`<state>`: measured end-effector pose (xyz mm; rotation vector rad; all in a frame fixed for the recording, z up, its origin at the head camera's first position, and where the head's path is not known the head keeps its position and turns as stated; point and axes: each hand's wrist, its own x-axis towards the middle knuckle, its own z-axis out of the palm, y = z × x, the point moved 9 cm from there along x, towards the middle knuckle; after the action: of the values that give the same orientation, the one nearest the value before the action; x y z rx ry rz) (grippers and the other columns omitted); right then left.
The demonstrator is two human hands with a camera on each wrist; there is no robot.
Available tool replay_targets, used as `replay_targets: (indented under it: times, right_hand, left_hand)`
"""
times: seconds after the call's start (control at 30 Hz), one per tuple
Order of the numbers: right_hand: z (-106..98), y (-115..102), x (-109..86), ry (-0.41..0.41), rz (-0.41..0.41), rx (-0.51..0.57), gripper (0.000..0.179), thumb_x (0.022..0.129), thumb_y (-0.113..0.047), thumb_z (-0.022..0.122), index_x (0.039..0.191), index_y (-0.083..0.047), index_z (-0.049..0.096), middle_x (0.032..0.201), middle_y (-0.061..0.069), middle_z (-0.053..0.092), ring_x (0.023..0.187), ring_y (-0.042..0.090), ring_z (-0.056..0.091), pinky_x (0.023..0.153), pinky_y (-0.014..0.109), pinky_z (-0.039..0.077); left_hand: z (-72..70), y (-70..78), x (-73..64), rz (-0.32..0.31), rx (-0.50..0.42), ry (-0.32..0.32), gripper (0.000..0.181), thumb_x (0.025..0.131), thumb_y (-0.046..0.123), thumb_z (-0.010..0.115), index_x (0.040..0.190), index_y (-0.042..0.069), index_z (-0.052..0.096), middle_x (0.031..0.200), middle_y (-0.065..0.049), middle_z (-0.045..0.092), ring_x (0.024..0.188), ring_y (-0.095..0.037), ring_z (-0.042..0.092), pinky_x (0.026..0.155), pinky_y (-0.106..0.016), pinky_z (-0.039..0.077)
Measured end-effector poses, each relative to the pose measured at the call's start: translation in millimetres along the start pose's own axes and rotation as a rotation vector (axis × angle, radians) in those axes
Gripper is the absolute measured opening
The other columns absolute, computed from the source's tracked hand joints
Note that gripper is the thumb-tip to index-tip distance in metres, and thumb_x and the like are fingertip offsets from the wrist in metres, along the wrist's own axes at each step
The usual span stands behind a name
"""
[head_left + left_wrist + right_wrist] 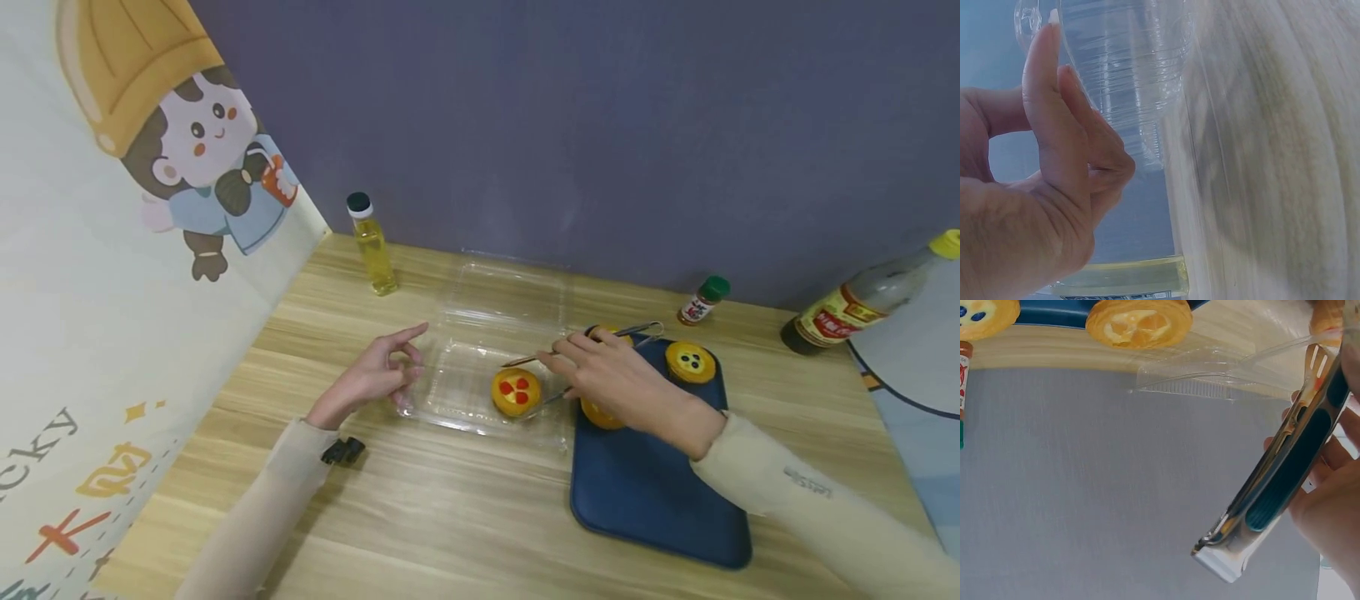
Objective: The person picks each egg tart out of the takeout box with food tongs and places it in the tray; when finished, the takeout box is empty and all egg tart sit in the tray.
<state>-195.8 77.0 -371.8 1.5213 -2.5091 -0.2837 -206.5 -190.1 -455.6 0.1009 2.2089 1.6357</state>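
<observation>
My right hand [618, 383] grips metal tongs [1291, 469] with teal handle inserts. The tong arms spread to either side of an egg tart with red pieces [516, 392], which sits in the right part of a clear plastic clamshell box [457, 387]. The box lies with its lid [510, 292] folded back toward the wall. My left hand [375, 369] is at the box's left edge, index finger extended and the other fingers bent, holding nothing. In the left wrist view its fingertips overlap the clear plastic wall [1129, 69].
Right of the box lies a dark blue tray [652, 492] with more tarts, one bearing dark berries [690, 362]. An oil bottle [375, 254] stands back left. A green-capped spice jar [701, 302] and a dark sauce bottle [840, 315] stand back right. A wall [562, 150] borders the table.
</observation>
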Motion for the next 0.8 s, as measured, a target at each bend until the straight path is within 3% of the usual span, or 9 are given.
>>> replay_targets:
  times: [0.3, 0.8]
  right_hand:
    - [9, -4, 6.9, 0.017, -0.022, -0.103, 0.06, 0.089, -0.041, 0.079, 0.142, -0.019, 0.064, 0.122, 0.003, 0.069, 0.11, 0.023, 0.064, 0.087, 0.041, 0.056]
    - [16, 4, 10.9, 0.028, 0.029, -0.101, 0.058, 0.09, -0.026, 0.083, 0.143, -0.016, 0.061, 0.127, 0.005, 0.068, 0.116, 0.027, 0.063, 0.094, 0.044, 0.06]
  left_hand:
    - [-0.4, 0.2, 0.5, 0.007, 0.011, 0.012, 0.081, 0.098, -0.009, 0.058, 0.167, 0.01, 0.02, 0.13, -0.028, 0.048, 0.057, -0.008, 0.057, 0.05, -0.022, 0.06]
    - [0.4, -1.3, 0.0, 0.01, -0.008, 0.013, 0.082, 0.097, -0.01, 0.057, 0.167, 0.012, 0.02, 0.129, -0.028, 0.048, 0.058, -0.009, 0.057, 0.05, -0.021, 0.059]
